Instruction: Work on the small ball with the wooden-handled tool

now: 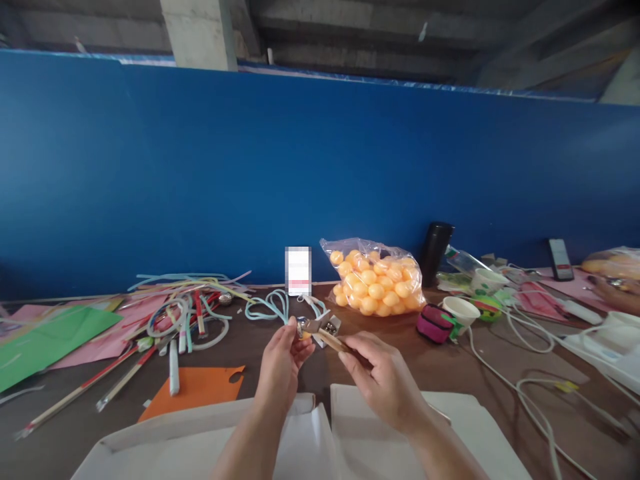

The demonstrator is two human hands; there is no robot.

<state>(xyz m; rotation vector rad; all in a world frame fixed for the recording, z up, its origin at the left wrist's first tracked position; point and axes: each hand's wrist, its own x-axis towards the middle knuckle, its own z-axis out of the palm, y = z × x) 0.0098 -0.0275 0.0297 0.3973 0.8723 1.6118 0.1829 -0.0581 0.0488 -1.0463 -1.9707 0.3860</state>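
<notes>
My left hand (285, 357) is closed, its thumb and fingers pinching a small shiny silvery ball-like piece (301, 325) whose exact kind I cannot make out. A bit of yellow-orange shows beneath it. My right hand (383, 377) is wrapped around a flat wooden stick (333, 340), whose far end points left towards the silvery piece; whether they touch is unclear. Just behind the stick stands a small open cardboard box (334, 325) with shiny metal balls inside. Pale blue tubing (270, 307) lies looped to its left.
A clear bag of orange balls (373, 283) stands behind my hands. Right of it are a black bottle (436, 253), a magenta pouch (434, 323), a paper cup (460, 312) and white cables (530, 393). Tubes, sticks and coloured paper (65, 340) cover the left; white boards (200, 447) lie in front.
</notes>
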